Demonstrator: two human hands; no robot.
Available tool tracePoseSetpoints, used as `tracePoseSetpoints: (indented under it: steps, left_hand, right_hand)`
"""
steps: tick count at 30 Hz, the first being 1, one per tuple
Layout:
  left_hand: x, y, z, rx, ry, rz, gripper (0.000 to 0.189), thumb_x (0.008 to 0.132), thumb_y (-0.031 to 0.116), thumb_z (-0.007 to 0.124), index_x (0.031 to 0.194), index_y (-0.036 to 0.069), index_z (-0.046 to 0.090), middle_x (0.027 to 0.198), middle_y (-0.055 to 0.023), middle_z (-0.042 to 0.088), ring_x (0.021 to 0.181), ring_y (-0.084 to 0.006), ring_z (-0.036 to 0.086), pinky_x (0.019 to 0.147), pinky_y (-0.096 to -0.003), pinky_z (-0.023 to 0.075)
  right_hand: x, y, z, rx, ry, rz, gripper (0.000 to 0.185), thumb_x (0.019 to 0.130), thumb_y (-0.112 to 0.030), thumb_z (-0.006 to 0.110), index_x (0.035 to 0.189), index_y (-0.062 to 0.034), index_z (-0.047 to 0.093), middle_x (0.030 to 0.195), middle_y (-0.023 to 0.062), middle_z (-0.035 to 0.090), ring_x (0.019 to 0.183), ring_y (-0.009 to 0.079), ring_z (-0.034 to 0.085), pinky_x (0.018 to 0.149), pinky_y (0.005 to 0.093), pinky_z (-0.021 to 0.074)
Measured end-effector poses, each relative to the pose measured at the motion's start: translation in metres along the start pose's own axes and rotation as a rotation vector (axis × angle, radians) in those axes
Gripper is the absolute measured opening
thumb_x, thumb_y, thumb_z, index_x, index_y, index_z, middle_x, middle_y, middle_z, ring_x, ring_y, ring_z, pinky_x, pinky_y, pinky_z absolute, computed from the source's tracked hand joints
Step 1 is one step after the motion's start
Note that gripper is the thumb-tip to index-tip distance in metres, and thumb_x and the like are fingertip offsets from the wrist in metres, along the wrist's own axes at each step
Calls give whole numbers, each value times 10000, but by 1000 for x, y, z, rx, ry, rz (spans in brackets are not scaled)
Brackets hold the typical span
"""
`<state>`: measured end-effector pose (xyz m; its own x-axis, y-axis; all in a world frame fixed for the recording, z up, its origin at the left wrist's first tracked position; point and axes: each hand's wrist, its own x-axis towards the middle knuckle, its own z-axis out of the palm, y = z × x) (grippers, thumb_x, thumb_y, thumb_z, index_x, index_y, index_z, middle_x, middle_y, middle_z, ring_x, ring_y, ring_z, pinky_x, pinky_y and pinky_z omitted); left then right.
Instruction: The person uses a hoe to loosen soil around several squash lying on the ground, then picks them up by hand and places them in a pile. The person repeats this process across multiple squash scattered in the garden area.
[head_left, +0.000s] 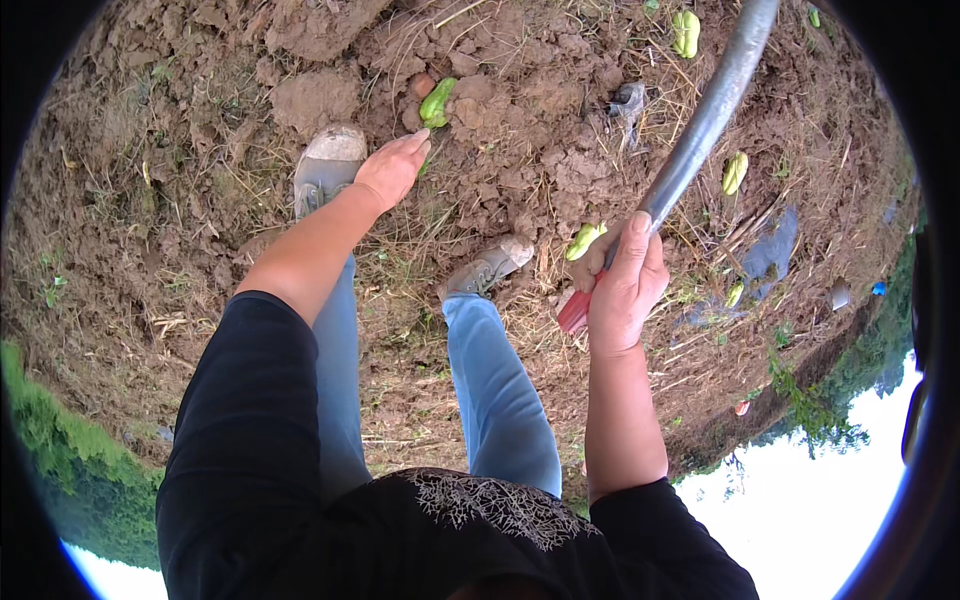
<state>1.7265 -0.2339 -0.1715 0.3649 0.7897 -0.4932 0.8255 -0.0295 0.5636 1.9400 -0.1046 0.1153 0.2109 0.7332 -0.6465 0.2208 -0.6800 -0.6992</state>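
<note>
My left hand (394, 169) reaches down to the soil, its fingertips at the lower end of a green chayote (437, 103). The thumb and the underside of the fingers are hidden, so whether they grip it cannot be told. A bit of green shows beneath the hand. My right hand (628, 292) is closed around a long grey pole (701, 124), which runs up out of view and looks bent. A red part (576, 311) shows beside that hand, at the pole's lower end. Just left of the pole lies a pale green chayote (586, 241).
Clumpy brown soil (315, 94) with dry straw surrounds my shoes (491, 262). Further chayotes lie at the right, one near the top (685, 34) and another lower (735, 173). Dark plastic scraps (771, 244) are in the soil. Green vegetation (82, 480) borders the ground.
</note>
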Motion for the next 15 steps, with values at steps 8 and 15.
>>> tracePoseSetpoints:
  steps: [8,15]
  left_hand:
    - [3,6,-3,-23,-53,7,505,935,49,504,1438,7,493,1563,-123,414,1391,-298,459,1184,-380,360]
    - [2,6,-5,26,-102,-31,552,928,38,497,1478,24,455,1608,-87,346,1425,-264,416,1199,-364,337]
  right_hand:
    - [-35,120,11,-179,-170,798,459,1021,-494,570,848,-77,491,586,-3,426,427,111,414,388,275,355]
    - [-12,11,7,-189,-162,286,428,1029,-447,584,847,-69,501,600,9,476,438,102,438,386,258,368]
